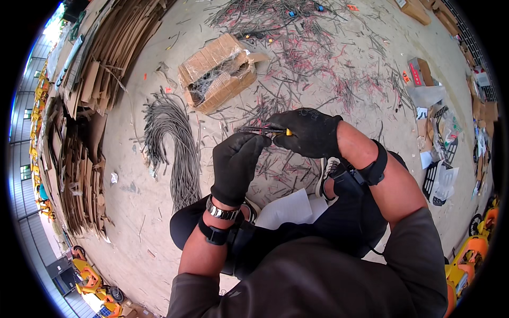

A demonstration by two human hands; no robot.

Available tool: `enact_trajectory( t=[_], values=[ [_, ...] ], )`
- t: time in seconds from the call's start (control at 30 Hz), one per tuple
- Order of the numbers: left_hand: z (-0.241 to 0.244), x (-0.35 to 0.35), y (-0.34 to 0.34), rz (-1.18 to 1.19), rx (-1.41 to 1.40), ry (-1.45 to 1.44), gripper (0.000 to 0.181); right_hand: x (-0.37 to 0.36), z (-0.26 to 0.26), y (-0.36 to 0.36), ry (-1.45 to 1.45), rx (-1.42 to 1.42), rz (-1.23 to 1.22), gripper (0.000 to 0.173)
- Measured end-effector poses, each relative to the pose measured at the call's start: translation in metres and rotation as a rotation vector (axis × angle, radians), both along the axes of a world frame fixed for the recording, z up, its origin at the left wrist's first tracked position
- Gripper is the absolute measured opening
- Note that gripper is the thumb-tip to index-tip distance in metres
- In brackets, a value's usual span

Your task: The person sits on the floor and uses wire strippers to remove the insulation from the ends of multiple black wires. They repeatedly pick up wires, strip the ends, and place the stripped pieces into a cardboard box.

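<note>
My right hand (306, 133), in a black work glove, is closed around a plier-like hand tool (260, 130) with dark metal jaws and a bit of yellow on its handle. The jaws point left, just above the fingertips of my left hand (236, 163). That hand is gloved too, thumb and fingers pressed together close to the tool; whatever lies between them is hidden. Left of it on the concrete floor lies a thick bundle of grey cables (181, 159), bent over in a hook shape. Cut cable pieces (280, 171) in black and red are scattered beneath both hands.
A torn carton (218, 73) holding plastic wrap stands ahead. Beyond it spreads a heap of cable scraps (274, 16). Flattened cardboard (87, 75) is stacked along the left. White foam sheet (284, 208) lies between my shoes; a black plastic crate (439, 181) is at right.
</note>
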State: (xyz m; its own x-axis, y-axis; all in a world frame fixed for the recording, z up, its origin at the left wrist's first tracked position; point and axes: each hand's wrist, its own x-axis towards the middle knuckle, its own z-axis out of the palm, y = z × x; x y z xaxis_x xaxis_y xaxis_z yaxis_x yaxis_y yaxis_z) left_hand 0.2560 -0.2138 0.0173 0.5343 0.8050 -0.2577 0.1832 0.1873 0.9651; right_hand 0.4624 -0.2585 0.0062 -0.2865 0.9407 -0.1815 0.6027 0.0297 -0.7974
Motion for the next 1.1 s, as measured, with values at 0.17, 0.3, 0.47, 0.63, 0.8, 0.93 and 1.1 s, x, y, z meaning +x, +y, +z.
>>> enact_trajectory(
  t=[0.17, 0.3, 0.47, 0.63, 0.8, 0.93, 1.1],
  values=[
    [-0.01, -0.001, 0.0, -0.013, 0.137, -0.03, 0.019, -0.001, 0.001, 0.0, -0.029, 0.019, 0.0, 0.03],
    [0.01, 0.0, 0.0, 0.031, -0.168, -0.006, 0.015, -0.002, 0.006, -0.001, -0.034, 0.038, -0.031, 0.026],
    [0.012, -0.002, -0.001, 0.043, -0.16, -0.023, 0.011, -0.002, 0.01, 0.0, -0.139, 0.064, -0.078, 0.026],
    [0.014, -0.003, -0.013, 0.019, 0.016, -0.069, 0.015, 0.0, 0.012, 0.004, -0.054, 0.093, -0.063, 0.027],
    [0.022, -0.007, -0.021, -0.052, -0.007, -0.072, 0.012, 0.006, 0.022, 0.007, -0.077, -0.015, -0.045, 0.028],
    [0.026, -0.012, -0.025, -0.142, 0.021, -0.112, 0.013, 0.01, 0.013, 0.009, -0.061, 0.012, -0.055, 0.027],
    [0.032, -0.01, -0.022, -0.152, 0.127, -0.072, 0.014, 0.023, 0.018, 0.015, -0.127, -0.018, -0.098, 0.026]
  ],
)
